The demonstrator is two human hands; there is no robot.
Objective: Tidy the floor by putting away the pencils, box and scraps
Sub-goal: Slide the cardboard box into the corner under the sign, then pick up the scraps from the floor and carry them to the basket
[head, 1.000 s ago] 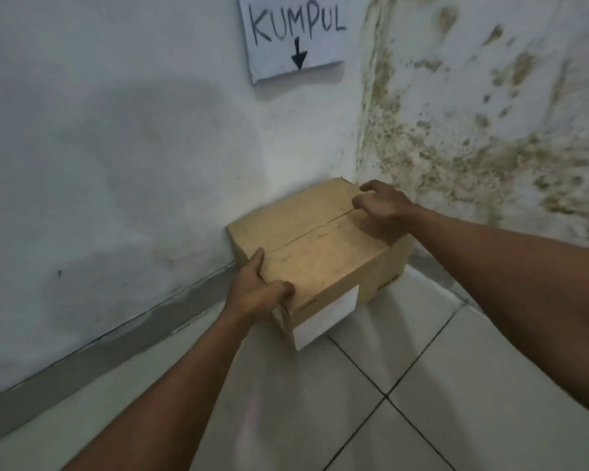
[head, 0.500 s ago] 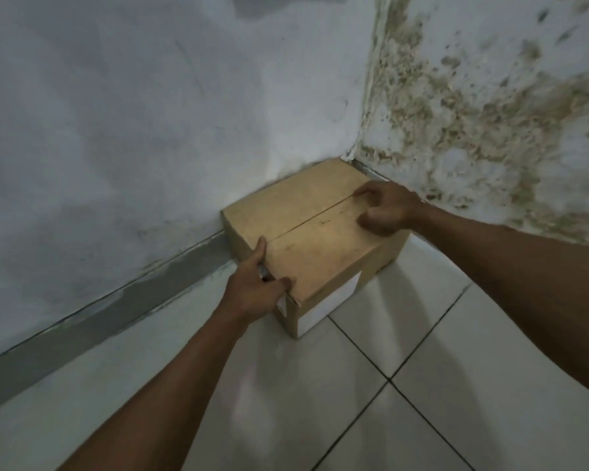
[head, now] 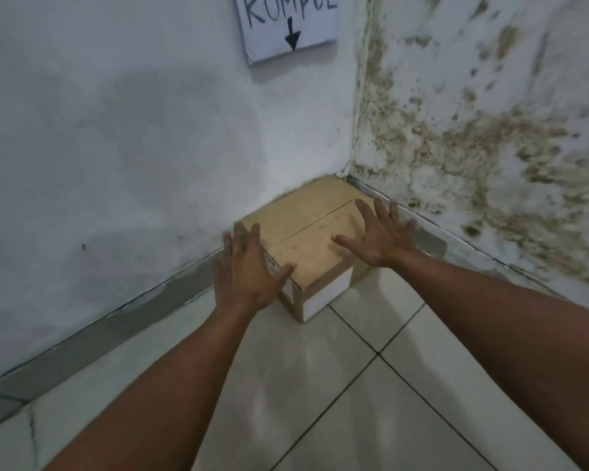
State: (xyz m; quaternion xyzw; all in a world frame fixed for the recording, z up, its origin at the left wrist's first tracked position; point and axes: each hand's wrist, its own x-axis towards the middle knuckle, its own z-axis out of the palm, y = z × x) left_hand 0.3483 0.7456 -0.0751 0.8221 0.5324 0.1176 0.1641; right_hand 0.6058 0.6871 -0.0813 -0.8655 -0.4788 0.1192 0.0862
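Observation:
A closed brown cardboard box (head: 312,232) with a white label on its near side stands on the tiled floor, pushed into the corner where two walls meet. My left hand (head: 247,270) hovers at the box's near left corner, fingers spread, holding nothing. Over the right part of the lid my right hand (head: 376,234) is also spread flat and empty. Whether the palms still touch the cardboard is unclear. No pencils or scraps are in sight.
A paper sign (head: 288,25) reading "KUMPUL" with a down arrow hangs on the left wall above the box. The right wall (head: 473,147) is stained with mould. A grey skirting strip (head: 116,321) runs along the left wall. White floor tiles (head: 320,385) lie in front.
Both hands have let go of the box's edges and opened flat with fingers spread. The box now sits tight in the corner. The view tilted up, showing the sign again.

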